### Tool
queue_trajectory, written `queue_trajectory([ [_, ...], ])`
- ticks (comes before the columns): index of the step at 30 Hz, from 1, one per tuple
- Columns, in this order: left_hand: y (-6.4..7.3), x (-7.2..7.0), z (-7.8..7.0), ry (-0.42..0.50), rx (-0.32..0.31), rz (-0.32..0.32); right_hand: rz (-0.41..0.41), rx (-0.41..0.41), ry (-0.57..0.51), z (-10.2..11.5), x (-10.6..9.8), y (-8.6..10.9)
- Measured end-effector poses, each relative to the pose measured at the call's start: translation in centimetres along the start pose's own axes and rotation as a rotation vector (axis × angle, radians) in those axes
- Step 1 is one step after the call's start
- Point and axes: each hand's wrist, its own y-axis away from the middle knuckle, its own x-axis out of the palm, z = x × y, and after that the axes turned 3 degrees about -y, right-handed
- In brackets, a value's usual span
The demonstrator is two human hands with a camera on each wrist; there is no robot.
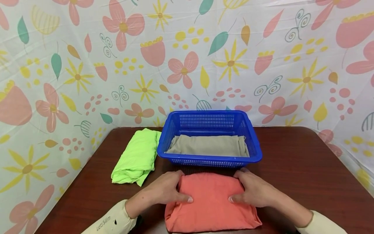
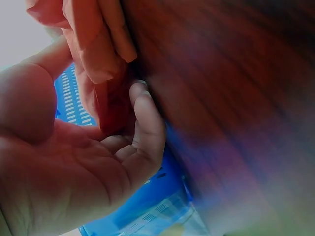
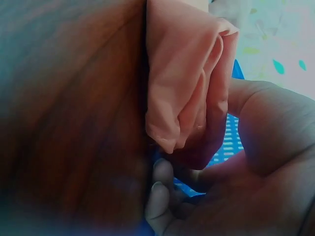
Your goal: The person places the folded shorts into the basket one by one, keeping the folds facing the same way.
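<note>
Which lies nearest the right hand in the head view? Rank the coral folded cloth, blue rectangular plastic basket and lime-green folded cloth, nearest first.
1. Coral cloth: gripped by the right hand, at its left.
2. Blue basket: ahead, slightly left.
3. Lime-green cloth: farthest left, beside the basket.

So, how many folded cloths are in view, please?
3: green cloth left of the blue basket, grey cloth inside it, coral cloth held by left hand and right hand. Others may be hidden underneath.
</note>
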Motion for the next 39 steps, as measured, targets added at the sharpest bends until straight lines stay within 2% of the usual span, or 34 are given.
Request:
queue_trajectory([
  [5,0.0,0.1,-0.1,-0.002,0.003,0.006,-0.008,-0.028,-0.014,0.1,0.3,0.1],
  [12,0.1,0.2,0.1,-0.021,0.04,-0.028,0.016,-0.026,-0.088,0.5,0.5,0.6],
  [17,0.1,0.2,0.0,0.019,0.045,-0.026,0.0,-0.029,-0.096,0.7,0.5,0.9],
  [27,0.2,0.0,0.0,0.097,0.013,-0.011,-0.041,-0.04,-0.067,1.2,0.7,1.4],
  [39,0.7,-0.4,-0.3,0.194,-0.002,0.034,-0.025,-0.047,-0.134,1.4,0.6,1.5],
])
